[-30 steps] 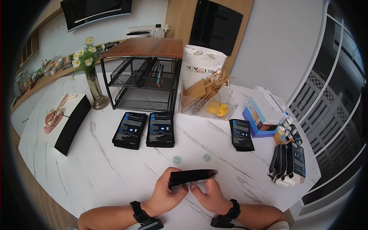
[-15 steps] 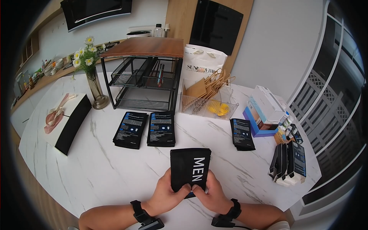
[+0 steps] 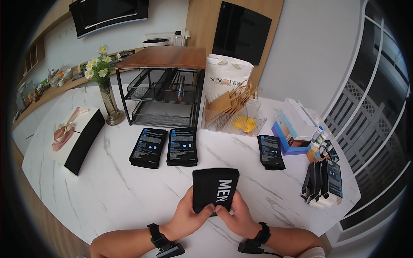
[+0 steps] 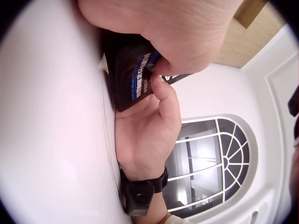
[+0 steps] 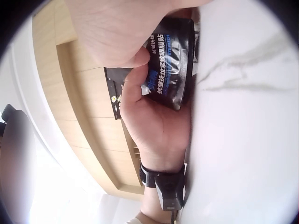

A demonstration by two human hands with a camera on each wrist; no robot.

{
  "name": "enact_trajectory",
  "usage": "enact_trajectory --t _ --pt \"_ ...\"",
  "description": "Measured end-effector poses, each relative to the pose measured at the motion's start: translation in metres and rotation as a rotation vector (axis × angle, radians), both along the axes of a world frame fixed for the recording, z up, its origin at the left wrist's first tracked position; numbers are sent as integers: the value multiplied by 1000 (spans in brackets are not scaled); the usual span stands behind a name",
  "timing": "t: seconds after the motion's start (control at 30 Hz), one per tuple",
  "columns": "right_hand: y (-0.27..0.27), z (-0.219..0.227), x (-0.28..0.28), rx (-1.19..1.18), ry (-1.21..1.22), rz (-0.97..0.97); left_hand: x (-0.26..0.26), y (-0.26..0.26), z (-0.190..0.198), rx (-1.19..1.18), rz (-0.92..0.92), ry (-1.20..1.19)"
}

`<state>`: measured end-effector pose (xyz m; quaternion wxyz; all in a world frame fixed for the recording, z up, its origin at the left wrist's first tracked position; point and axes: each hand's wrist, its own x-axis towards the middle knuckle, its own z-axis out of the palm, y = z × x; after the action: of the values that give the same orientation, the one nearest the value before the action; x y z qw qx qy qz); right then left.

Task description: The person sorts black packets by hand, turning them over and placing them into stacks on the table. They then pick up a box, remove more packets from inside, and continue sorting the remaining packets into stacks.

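Observation:
In the head view a stack of black eye patch packets [image 3: 208, 187], printed with a white "MEN", is held between both hands at the near middle of the table. My left hand [image 3: 185, 220] grips the left side, its thumb over the lower front. On the other side my right hand [image 3: 241, 220] holds the stack the same way, thumb tips close together at the bottom edge. White and blue lettering on the lower face of the packets [image 5: 175, 70] shows in the right wrist view. Most of my fingers are hidden behind the stack.
Beyond my hands lie two packet piles [image 3: 148, 148] [image 3: 182, 147], with a third pile [image 3: 271, 152] to the right. Opened black boxes [image 3: 322, 182] stand at the right edge. Behind are a wire drawer rack [image 3: 161, 114], a clear basket [image 3: 232, 124], a flower vase [image 3: 112, 114] and a ribboned box [image 3: 79, 137].
The packet stack was seen edge-on a second ago, then tipped up so its "MEN" face shows. It now covers the two round green stickers on the table. Both hands have kept their hold.

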<state>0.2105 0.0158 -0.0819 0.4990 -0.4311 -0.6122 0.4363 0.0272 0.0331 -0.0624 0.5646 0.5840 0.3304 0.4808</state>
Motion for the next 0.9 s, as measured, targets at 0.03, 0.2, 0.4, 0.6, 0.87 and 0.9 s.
enact_trajectory --t 0.03,0.2,0.4,0.6,0.87,0.9 --pt "0 0 0 23 2 -33 0 0 -1 43 -3 14" --pt "3 -6 3 117 -75 -26 -4 -2 1 34 28 29" --pt "4 -5 2 122 -108 1 -3 -1 -6 55 51 25" --pt "1 2 0 63 -53 5 -4 5 -9 121 31 72" --pt "2 8 -3 -92 193 -11 4 4 -17 -12 125 -59" --pt "4 6 -1 -58 189 -61 3 3 -19 24 183 3"
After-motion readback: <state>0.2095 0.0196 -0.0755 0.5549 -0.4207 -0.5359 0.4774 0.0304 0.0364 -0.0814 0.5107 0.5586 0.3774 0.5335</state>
